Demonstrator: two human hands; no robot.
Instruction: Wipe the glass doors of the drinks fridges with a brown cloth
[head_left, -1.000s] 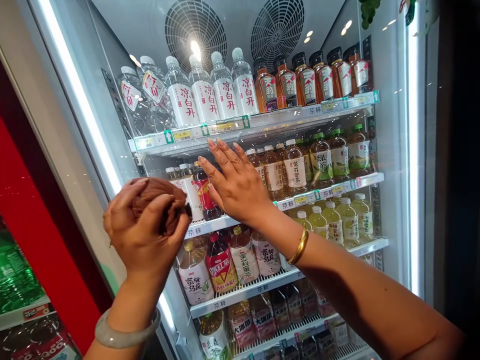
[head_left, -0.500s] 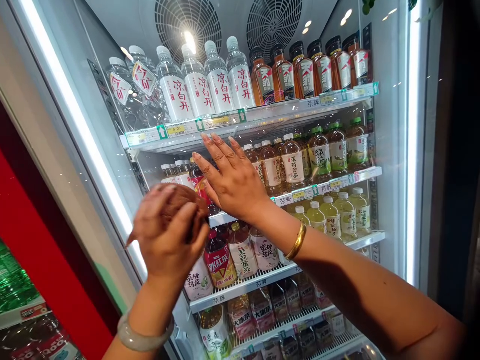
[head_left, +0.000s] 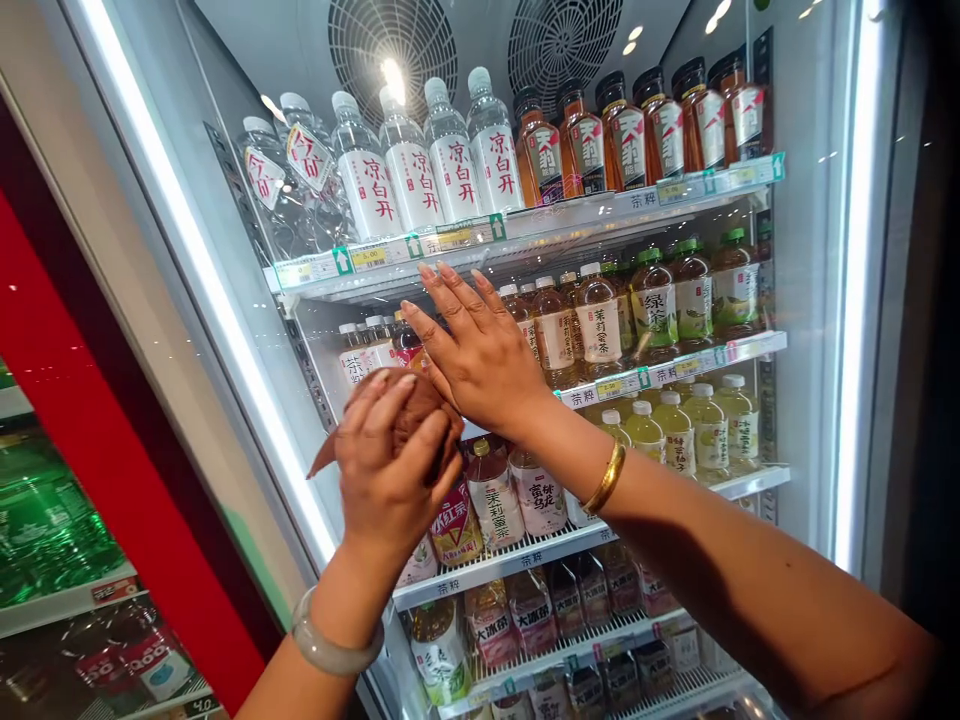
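Bunched up in my left hand point(head_left: 390, 480) is a brown cloth point(head_left: 424, 415), its corner poking out on the left; my fingers are wrapped over it. My right hand point(head_left: 487, 355) is open, with fingers stretched up and palm turned away, apparently laid against the glass door of the drinks fridge. The cloth is close to the right hand's thumb side, and I cannot tell whether they touch. Behind the hands, shelves of bottles show through the glass, with clear water bottles point(head_left: 450, 170) at the top and a jasmine tea bottle point(head_left: 495, 500) lower down.
Bright light strips point(head_left: 855, 300) run along both sides of the fridge. A shelf edge point(head_left: 525, 240) with price tags crosses behind my fingertips. To the left stand a red frame point(head_left: 142, 480) and another shelf with green bottles point(head_left: 52, 520).
My left hand has moved right with the cloth, closer to the right hand. The right hand keeps its place on the glass while the view shifts slightly.
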